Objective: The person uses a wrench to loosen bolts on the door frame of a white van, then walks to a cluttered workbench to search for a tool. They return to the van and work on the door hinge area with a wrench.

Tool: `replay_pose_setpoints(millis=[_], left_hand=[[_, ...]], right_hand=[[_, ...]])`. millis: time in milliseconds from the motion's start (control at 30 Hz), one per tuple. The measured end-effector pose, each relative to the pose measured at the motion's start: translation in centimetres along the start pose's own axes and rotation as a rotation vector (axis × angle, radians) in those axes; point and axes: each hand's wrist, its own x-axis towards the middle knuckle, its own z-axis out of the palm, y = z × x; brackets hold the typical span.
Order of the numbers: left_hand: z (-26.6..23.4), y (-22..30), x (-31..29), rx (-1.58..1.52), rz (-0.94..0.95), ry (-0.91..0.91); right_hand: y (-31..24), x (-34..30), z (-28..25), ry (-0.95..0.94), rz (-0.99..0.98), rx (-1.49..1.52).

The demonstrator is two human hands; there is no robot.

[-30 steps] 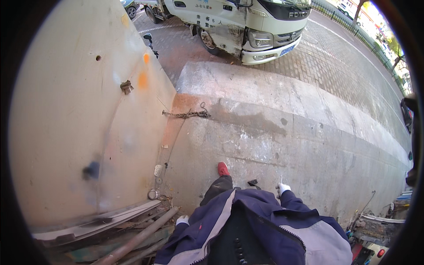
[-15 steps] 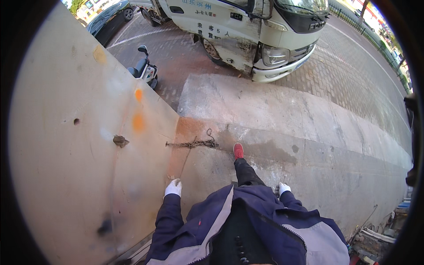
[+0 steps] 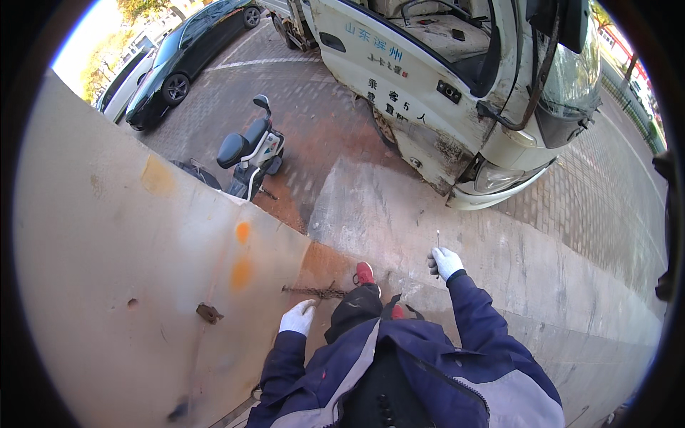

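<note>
My left hand (image 3: 298,318), in a white glove, hangs low beside the wall on the left, its fingers loosely bent and nothing seen in it. A rusty chain (image 3: 325,292) lies on the concrete just beyond it, by my red shoe (image 3: 364,272). My right hand (image 3: 446,262), also white-gloved, is raised in front of me to the right. Its fingers are closed on a thin stick (image 3: 438,237) with a pale tip; a short dark end shows below the fingers. What kind of stick it is, I cannot make out.
A worn white truck (image 3: 421,132) stands ahead to the right, its side window down. A scooter (image 3: 250,153) is parked beyond the pale wall (image 3: 171,242), with a dark car (image 3: 189,53) farther back. A concrete slope (image 3: 385,207) meets brick paving.
I have moved forward, so truck, scooter and car appear nearer. My right hand has come up and forward, and the thin stick now shows in it. The left hand stays low by the wall.
</note>
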Motion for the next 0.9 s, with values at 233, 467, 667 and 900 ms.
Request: replay_pose_setpoints(millis=[233, 467, 667, 900], left_hand=[[-4.2, 13.4, 21.1, -0.115, 0.371, -0.081], [-6.9, 24.9, 38.0, -0.387, 0.356, -0.304], [-9.3, 25.5, 49.8, -0.756, 0.393, -0.277], [-16.2, 16.3, 62.4, -1.027, 0.067, 0.322]], right_hand=[[-17.9, 6.5, 10.9, -0.063, -0.073, -0.154], [-31.0, 13.8, 21.0, -0.150, -0.578, -0.752], [-39.5, 24.0, 25.0, -0.291, -0.694, -0.762], [-52.1, 43.5, 24.4, 0.151, -0.886, -0.622]])
